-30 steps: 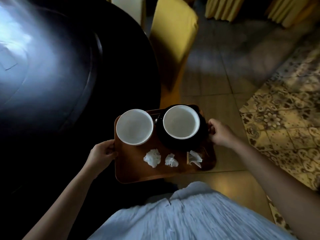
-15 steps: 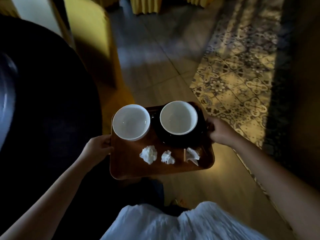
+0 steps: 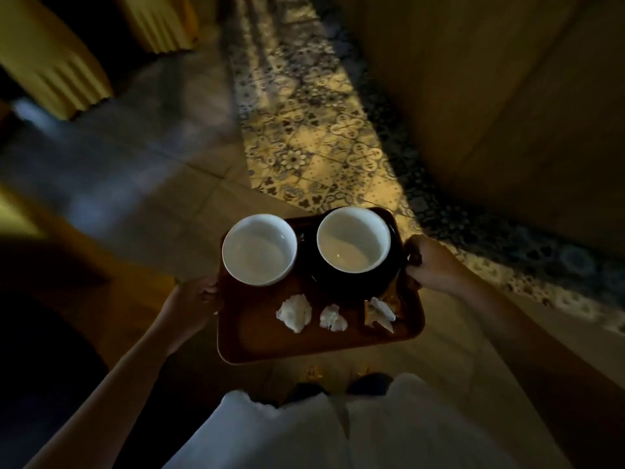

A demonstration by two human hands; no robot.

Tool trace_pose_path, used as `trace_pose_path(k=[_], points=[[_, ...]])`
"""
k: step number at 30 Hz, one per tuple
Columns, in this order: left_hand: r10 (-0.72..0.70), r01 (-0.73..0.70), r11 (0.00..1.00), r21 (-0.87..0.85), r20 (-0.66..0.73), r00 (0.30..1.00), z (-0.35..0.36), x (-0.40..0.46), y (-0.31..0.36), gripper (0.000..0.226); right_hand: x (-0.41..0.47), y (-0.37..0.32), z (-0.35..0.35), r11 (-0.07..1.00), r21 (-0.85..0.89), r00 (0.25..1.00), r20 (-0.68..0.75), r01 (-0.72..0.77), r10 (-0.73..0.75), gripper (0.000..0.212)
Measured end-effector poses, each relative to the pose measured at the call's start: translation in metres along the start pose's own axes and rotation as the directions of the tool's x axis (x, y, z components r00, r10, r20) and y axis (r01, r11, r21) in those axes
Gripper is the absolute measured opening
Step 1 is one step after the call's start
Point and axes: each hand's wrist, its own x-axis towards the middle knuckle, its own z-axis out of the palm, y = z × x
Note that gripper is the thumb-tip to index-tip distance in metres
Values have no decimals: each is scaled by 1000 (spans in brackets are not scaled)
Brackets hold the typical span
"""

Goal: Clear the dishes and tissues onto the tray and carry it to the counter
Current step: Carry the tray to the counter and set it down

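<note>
Nearest the body, the near half of the brown tray (image 3: 257, 340) is bare, and it is carried in the air over the floor. The left hand (image 3: 189, 302) grips its left edge with curled fingers, and the right hand (image 3: 429, 262) clasps the right edge farther up. Holding opposite sides this way probably suits a stiff, smooth tray best.

Past the bare part lie three crumpled tissues (image 3: 295, 313), loose and light, so a draught or a tilt could shift them.

Farther on, the left white bowl (image 3: 259, 249) sits straight on the tray. The right white bowl (image 3: 353, 239) rests on a dark plate (image 3: 351, 286). Both look breakable and able to slide, so the load probably sits heavy at the far end.

No writing or brand can be read anywhere.

Beyond, a patterned tile strip (image 3: 304, 130) runs across the floor.
</note>
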Motion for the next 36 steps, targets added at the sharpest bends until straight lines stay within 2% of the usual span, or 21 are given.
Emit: trace_pose_path(k=[3, 4, 8, 12, 19, 23, 27, 31, 36], points=[[52, -52, 999, 4, 69, 996, 19, 19, 28, 36, -22, 32, -18, 997, 54, 996, -64, -64, 67, 14], [72, -72, 997, 4, 76, 995, 28, 24, 42, 41, -30, 43, -25, 994, 71, 992, -85, -87, 93, 14], [224, -241, 964, 111, 147, 963, 73, 40, 101, 50, -60, 95, -56, 978, 140, 972, -159, -154, 176, 10], [282, -304, 949, 83, 208, 937, 137, 47, 158, 50, -86, 156, -94, 951, 219, 939, -216, -220, 267, 7], [283, -347, 934, 87, 414, 865, 248, 57, 244, 40, -133, 257, -151, 909, 294, 859, -335, -295, 388, 6], [284, -402, 902, 157, 487, 826, 303, 69, 285, 36, -156, 303, -170, 852, 392, 801, -349, -347, 487, 24], [279, -442, 868, 226, 515, 811, 357, 89, 327, 41, -171, 345, -185, 800, 457, 737, -367, -388, 567, 22], [335, -538, 814, 219, 580, 742, 409, 117, 369, 36, -174, 380, -206, 758, 498, 677, -382, -422, 628, 27], [360, -584, 793, 174, 640, 679, 467, 147, 436, 34, -173, 416, -246, 678, 585, 583, -386, -444, 715, 28]])
